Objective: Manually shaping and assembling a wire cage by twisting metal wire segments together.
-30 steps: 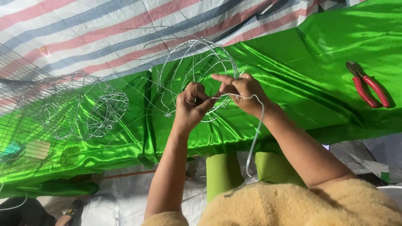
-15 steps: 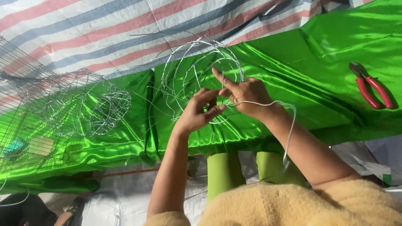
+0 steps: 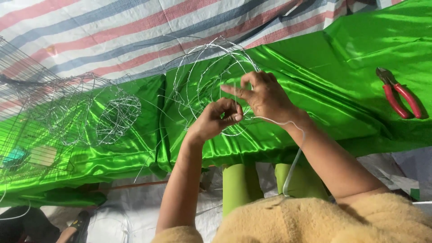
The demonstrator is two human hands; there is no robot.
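A round frame of thin silver wire [image 3: 198,76] stands on the shiny green cloth [image 3: 342,67] in front of me. My left hand [image 3: 216,118] is curled against the frame's lower right side, pinching its wire. My right hand [image 3: 265,95] is just right of it, fingers closed on the wire with the forefinger pointing left. A white strand [image 3: 294,144] runs from my right hand over the wrist and down toward my lap.
Red-handled pliers [image 3: 398,94] lie on the cloth at the right. Another wire frame [image 3: 96,114] sits at the left beside a wire cage [image 3: 22,130]. A striped tarp [image 3: 112,31] lies behind. A person's dark shoe [image 3: 76,222] shows bottom left.
My hands have shifted slightly right along the wire frame. The white strand, which swung out to the right half a second ago, now hangs closer to my right forearm.
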